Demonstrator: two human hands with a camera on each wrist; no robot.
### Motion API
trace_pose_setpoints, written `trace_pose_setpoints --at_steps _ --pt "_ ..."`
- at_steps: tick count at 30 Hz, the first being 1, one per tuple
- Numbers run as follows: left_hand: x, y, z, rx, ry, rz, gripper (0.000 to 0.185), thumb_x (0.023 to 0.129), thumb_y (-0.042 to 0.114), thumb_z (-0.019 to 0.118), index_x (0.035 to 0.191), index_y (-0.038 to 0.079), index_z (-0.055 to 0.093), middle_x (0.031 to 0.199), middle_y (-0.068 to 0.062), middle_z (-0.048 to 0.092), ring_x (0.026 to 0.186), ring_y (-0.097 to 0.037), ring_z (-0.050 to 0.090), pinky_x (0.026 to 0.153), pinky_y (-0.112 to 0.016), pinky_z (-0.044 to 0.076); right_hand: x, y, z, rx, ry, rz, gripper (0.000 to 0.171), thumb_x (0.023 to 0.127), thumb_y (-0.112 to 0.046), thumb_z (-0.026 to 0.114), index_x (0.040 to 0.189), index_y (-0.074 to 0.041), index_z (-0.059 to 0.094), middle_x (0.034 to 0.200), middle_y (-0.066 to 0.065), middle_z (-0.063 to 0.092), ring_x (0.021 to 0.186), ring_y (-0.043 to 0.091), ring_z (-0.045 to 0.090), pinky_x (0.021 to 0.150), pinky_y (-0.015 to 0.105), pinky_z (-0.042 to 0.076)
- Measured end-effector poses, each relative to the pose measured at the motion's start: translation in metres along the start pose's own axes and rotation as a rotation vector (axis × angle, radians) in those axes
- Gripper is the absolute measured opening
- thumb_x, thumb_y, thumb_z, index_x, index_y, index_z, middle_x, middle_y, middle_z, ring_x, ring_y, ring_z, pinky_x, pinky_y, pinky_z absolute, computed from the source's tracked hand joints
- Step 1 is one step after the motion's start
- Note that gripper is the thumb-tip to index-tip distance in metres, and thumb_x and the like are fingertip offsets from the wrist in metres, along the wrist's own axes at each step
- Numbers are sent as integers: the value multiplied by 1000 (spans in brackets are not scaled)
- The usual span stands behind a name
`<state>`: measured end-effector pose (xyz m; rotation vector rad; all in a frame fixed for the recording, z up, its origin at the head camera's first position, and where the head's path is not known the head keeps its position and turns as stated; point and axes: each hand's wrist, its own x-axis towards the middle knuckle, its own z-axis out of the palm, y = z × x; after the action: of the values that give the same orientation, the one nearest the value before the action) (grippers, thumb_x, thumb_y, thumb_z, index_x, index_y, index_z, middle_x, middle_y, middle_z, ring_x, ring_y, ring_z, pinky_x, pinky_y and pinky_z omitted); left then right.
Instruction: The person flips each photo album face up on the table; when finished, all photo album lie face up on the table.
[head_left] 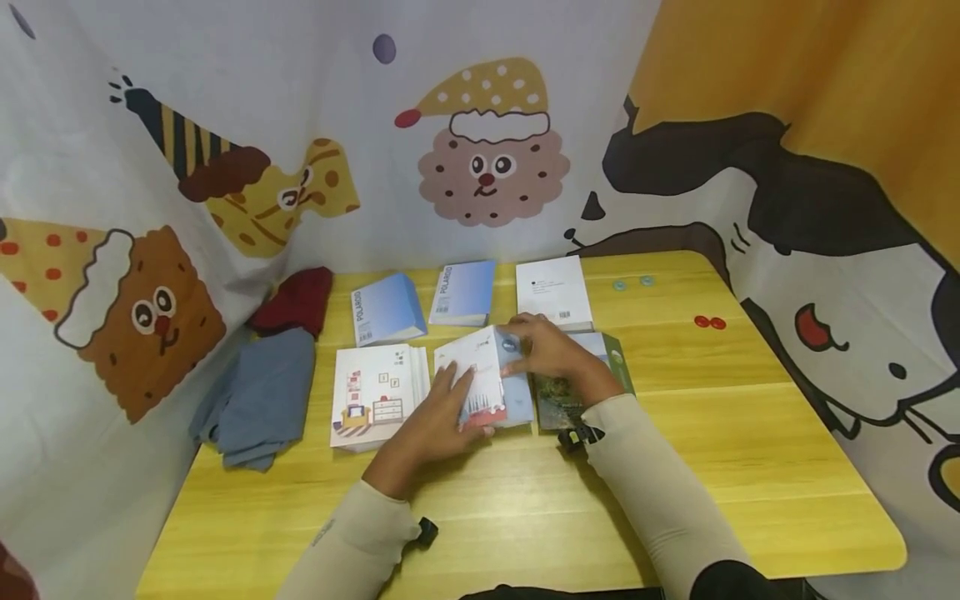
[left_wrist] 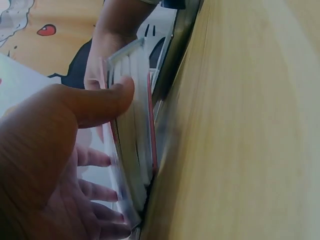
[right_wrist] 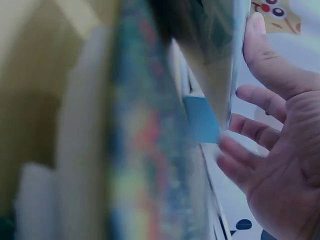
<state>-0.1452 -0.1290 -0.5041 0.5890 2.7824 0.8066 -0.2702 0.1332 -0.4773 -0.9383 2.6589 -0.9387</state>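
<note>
Both hands on a small booklet at the middle of the bench.

The left hand [head_left: 442,412] lies with fingers spread over the booklet [head_left: 480,379], thumb pressed to its page edges; the right hand [head_left: 547,346] curls over its far right corner, holding it. A house-print booklet [head_left: 371,396] lies just left, a dark green one [head_left: 581,387] just right, two blue Polaroid boxes [head_left: 386,308] and a white box [head_left: 553,292] farther off, cloths [head_left: 262,396] at far left.
</note>
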Motion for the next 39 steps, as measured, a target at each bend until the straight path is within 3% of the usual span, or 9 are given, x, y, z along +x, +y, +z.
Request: trace_pose_setpoints --at_steps 3,7,13,18,22,27,30,35,39 --pt "0 -1 0 -26 7 17 108 99 67 68 178 16 13 184 -24 5 170 -46 14 130 -67 34 0 -1 -1 148 19 -5 89 87 -27 95 161 -4 52 153 22 54 114 38 67 99 51 61" --pt "0 -1 0 -114 7 41 110 98 65 72 178 30 4 184 -23 3 167 -51 19 128 -69 35 -2 -4 -1 440 34 57 92 90 -13 91 168 -4 42 162 22 43 122 37 72 91 40 66" --pt "3 -1 1 -218 41 139 112 100 51 78 176 38 -3 182 -28 6 163 -57 24 126 -71 38 -10 -11 3 658 78 97 95 99 -11 82 176 -15 24 155 30 60 98 34 77 59 38 57" --pt "5 3 -1 -300 105 222 119 97 35 85 178 24 -1 182 -24 11 164 -51 27 126 -66 39 -13 -18 7 674 129 79 84 109 -27 70 177 -19 20 167 31 46 137 46 66 82 32 64" --pt "7 8 -2 -443 142 245 127 94 19 88 177 20 -8 183 -19 10 164 -46 29 125 -59 43 -16 -23 11 709 119 15 64 116 -25 54 173 -9 30 168 31 45 137 52 62 98 46 66" --pt "12 11 -3 -601 183 268 133 90 4 89 176 19 -12 183 -22 4 160 -52 36 117 -57 51 -20 -22 17 595 92 -63 56 111 -10 62 165 -8 48 158 23 59 139 43 62 111 56 59" --pt "13 10 -4 -641 188 250 134 90 7 90 176 18 -12 183 -21 -5 160 -53 35 116 -57 53 -22 -21 22 496 75 -78 62 107 -10 70 166 -14 49 168 16 52 149 44 54 119 63 51" --pt "9 7 -6 -679 208 216 132 92 28 91 177 18 -10 184 -15 -12 162 -52 31 114 -57 56 -30 -25 27 220 82 -34 69 103 -28 78 166 -19 50 174 15 44 163 53 29 126 82 24" --pt "8 7 -5 -702 219 214 116 101 26 78 177 14 -8 183 -20 -4 159 -54 35 116 -59 53 -37 -28 32 -31 92 63 73 100 -49 78 163 -23 53 172 16 46 167 55 15 121 91 8"
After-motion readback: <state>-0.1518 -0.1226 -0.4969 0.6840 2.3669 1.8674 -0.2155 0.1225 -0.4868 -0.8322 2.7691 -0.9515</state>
